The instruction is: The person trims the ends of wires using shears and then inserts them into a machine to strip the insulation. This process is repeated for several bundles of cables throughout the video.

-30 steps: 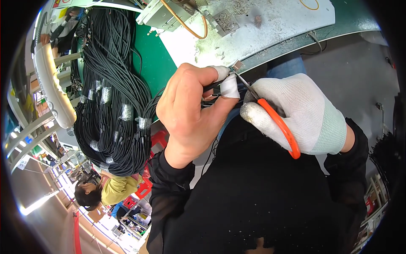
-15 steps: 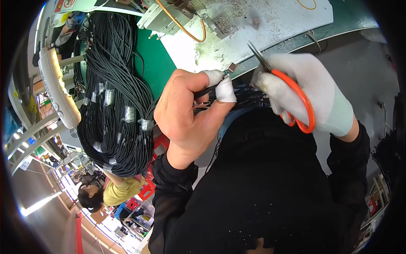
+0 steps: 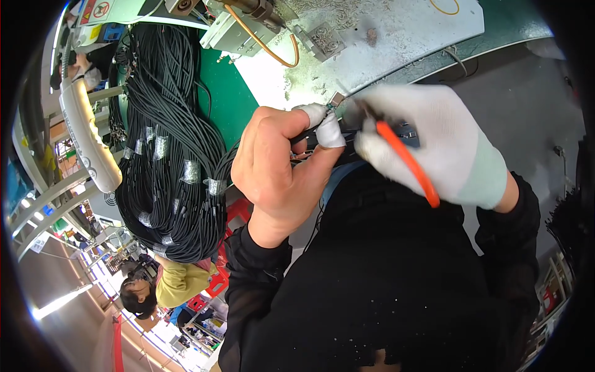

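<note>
My left hand (image 3: 273, 164), bare but for white covers on thumb and index fingertip, pinches the end of a black cable. Beyond the fingertips pokes a small metal connector (image 3: 336, 99) with a bit of green at its base. My right hand (image 3: 446, 136), in a white knitted glove with a pale green cuff, is wrapped round scissors with orange handles (image 3: 409, 164). Their blades are smeared by motion and lie just right of the connector; whether they touch it I cannot tell. More dark cables pass behind both hands, partly hidden.
A thick bundle of black cables (image 3: 167, 124), taped in places, hangs at left beside a white lamp (image 3: 90, 136). A machine (image 3: 238, 34) with an orange tube stands on a pale plate (image 3: 403, 37) strewn with scraps. A person in yellow (image 3: 183, 282) is farther off.
My right hand has moved left with the scissors, bringing the blades close to the connector. My left hand keeps its pinch, almost in place.
</note>
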